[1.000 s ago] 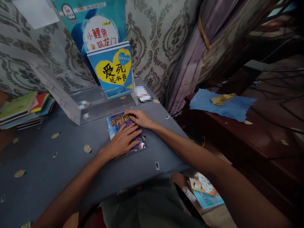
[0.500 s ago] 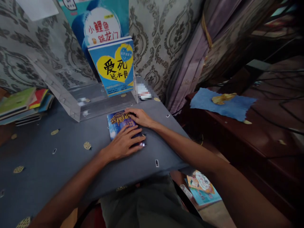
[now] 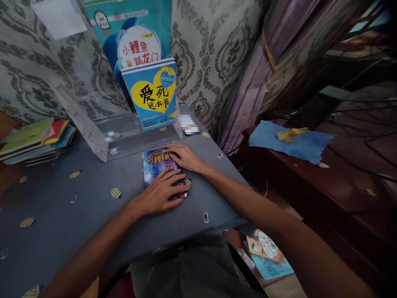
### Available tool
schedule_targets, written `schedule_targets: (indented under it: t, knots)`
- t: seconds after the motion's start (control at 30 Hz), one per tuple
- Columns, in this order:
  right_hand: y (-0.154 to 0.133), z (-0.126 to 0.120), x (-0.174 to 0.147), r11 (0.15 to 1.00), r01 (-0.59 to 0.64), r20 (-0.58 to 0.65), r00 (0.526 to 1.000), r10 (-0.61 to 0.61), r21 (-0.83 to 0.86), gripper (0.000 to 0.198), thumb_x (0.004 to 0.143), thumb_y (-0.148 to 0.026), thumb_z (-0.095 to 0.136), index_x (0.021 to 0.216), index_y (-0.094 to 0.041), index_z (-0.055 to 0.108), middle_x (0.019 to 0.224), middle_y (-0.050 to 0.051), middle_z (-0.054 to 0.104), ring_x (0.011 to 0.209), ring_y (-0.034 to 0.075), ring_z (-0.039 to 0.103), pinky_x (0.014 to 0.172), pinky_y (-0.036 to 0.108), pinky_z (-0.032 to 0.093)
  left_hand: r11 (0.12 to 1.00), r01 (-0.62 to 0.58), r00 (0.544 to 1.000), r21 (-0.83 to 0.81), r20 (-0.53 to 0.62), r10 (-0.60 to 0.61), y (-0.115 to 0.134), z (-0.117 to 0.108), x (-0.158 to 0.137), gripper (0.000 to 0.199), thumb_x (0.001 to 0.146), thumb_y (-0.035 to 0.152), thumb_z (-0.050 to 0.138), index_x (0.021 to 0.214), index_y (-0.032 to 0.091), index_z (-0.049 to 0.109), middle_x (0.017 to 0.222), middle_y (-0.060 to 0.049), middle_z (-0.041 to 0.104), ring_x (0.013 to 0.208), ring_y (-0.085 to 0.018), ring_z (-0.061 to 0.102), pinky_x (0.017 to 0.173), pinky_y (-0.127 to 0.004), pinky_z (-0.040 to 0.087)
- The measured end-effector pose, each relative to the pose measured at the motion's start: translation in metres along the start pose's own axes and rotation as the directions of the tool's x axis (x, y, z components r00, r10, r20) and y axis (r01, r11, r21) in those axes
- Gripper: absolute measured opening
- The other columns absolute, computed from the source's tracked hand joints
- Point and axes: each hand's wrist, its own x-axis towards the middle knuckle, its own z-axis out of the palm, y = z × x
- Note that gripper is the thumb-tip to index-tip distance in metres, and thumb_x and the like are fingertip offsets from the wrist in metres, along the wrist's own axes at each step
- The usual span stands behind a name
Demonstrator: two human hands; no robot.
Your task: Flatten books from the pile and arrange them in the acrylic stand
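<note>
our l hand [image 3: 161,190] is open, palm down, fingers spread across the near part of a dark blue bk [image 3: 151,170], which lies flat on the grey tabletop [image 3: 93,219] right in front of us, gold lettering on its cover. our r hand [image 3: 186,159] is on the bk's far r corner, fingers bent; we can't tell if it grips the edge or just rests there. so both hands touch the same bk.

just beyond it we've a clear stand [image 3: 133,145], w/ a yellow-heart bk [image 3: 151,97] at its r end & a taller teal bk [image 3: 130,25] behind. a white item [image 3: 187,125], partly pixelated, is just beside that end. a bk pile [image 3: 29,136] is on the l, well apart from our hands.

off to the r we see a blue cloth [image 3: 263,135] on a red-brown surface [image 3: 347,178], w/ a yellowish thing [image 3: 290,134] on top, too unclear to name. below the tabletop edge, nr our r forearm, are more bks [image 3: 269,265]. a lilac curtain [image 3: 240,99], tied w/ a band, hangs at the back.
</note>
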Motion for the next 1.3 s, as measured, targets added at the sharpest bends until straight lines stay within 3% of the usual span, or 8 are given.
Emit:
schedule_targets:
  t: [0.17, 0.3, 0.4, 0.5, 0.67, 0.9, 1.07, 1.3]
  knots:
    - [0.000, -0.008, 0.000, 0.996, -0.089, -0.060, 0.994, 0.089, 0.015, 0.035, 0.092, -0.012, 0.048, 0.120, -0.017, 0.069, 0.121, 0.009, 0.072, 0.115, 0.023, 0.064, 0.103, 0.041, 0.048, 0.999, -0.031, 0.999, -0.009, 0.021, 0.032, 0.000, -0.010, -0.005, 0.030, 0.092, 0.030, 0.060, 0.121, 0.028, 0.067, 0.143, -0.007, 0.057, 0.140, -0.027, 0.044, 0.120, -0.053, 0.029]
    - [0.007, -0.016, 0.001, 0.973, -0.202, -0.105, 0.971, 0.214, 0.111, 0.030, 0.093, -0.016, 0.050, 0.116, -0.016, 0.069, 0.101, 0.008, 0.076, 0.091, 0.020, 0.070, 0.085, 0.035, 0.054, 0.993, -0.038, 0.999, -0.111, 0.016, 0.040, -0.003, -0.023, -0.011, 0.017, 0.093, 0.038, 0.062, 0.099, 0.026, 0.072, 0.128, -0.004, 0.066, 0.127, -0.024, 0.055, 0.117, -0.048, 0.033]
    - [0.013, -0.018, 0.001, 0.928, -0.274, -0.094, 0.948, 0.306, 0.254, 0.029, 0.093, -0.017, 0.050, 0.116, -0.015, 0.067, 0.080, 0.003, 0.073, 0.065, 0.014, 0.066, 0.067, 0.027, 0.054, 0.992, 0.031, 0.999, -0.122, -0.014, -0.033, -0.004, -0.027, -0.012, 0.030, 0.098, 0.038, 0.055, 0.078, 0.020, 0.068, 0.095, -0.003, 0.071, 0.099, -0.020, 0.063, 0.101, -0.040, 0.044]
    - [0.016, -0.017, 0.001, 0.879, -0.301, -0.059, 0.936, 0.346, 0.370, 0.028, 0.094, -0.018, 0.048, 0.115, -0.015, 0.067, 0.070, -0.001, 0.068, 0.050, 0.010, 0.059, 0.055, 0.022, 0.050, 0.982, 0.190, 0.980, -0.012, -0.065, -0.190, -0.002, -0.023, -0.006, 0.036, 0.101, 0.037, 0.049, 0.072, 0.019, 0.060, 0.074, -0.001, 0.062, 0.077, -0.017, 0.059, 0.079, -0.033, 0.048]
    - [0.015, -0.016, 0.001, 0.861, -0.298, -0.067, 0.932, 0.355, 0.412, 0.025, 0.095, -0.025, 0.050, 0.110, -0.016, 0.068, 0.063, -0.004, 0.064, 0.045, 0.007, 0.056, 0.049, 0.018, 0.046, 0.822, 0.477, 0.879, 0.311, -0.161, -0.449, 0.012, -0.015, 0.017, 0.025, 0.096, 0.038, 0.057, 0.105, 0.015, 0.061, 0.112, -0.013, 0.063, 0.103, -0.029, 0.058, 0.085, -0.042, 0.049]
    - [0.016, -0.017, 0.002, 0.836, -0.313, -0.063, 0.923, 0.379, 0.451, 0.023, 0.096, -0.022, 0.049, 0.109, -0.015, 0.067, 0.061, -0.005, 0.062, 0.042, 0.006, 0.054, 0.045, 0.016, 0.043, 0.698, 0.563, 0.798, 0.443, -0.070, -0.599, 0.031, -0.023, 0.043, 0.033, 0.101, 0.035, 0.044, 0.111, 0.009, 0.062, 0.116, -0.019, 0.065, 0.112, -0.034, 0.059, 0.086, -0.046, 0.052]
    - [0.017, -0.016, 0.002, 0.815, -0.291, -0.084, 0.921, 0.381, 0.501, 0.022, 0.097, -0.026, 0.050, 0.102, -0.015, 0.068, 0.060, -0.004, 0.062, 0.042, 0.007, 0.052, 0.045, 0.018, 0.043, 0.678, 0.572, 0.779, 0.461, -0.048, -0.625, 0.035, -0.026, 0.050, 0.038, 0.103, 0.031, 0.037, 0.110, 0.007, 0.065, 0.112, -0.021, 0.069, 0.109, -0.034, 0.064, 0.077, -0.042, 0.056]
    - [0.018, -0.018, -0.012, 0.757, -0.263, -0.110, 0.909, 0.403, 0.598, 0.024, 0.093, -0.033, 0.053, 0.098, -0.014, 0.067, 0.065, -0.002, 0.064, 0.045, 0.009, 0.056, 0.042, 0.018, 0.042, 0.680, 0.534, 0.804, 0.503, -0.053, -0.592, 0.031, -0.017, 0.049, 0.038, 0.103, 0.029, 0.036, 0.107, 0.007, 0.068, 0.105, -0.022, 0.070, 0.104, -0.033, 0.066, 0.072, -0.038, 0.057]
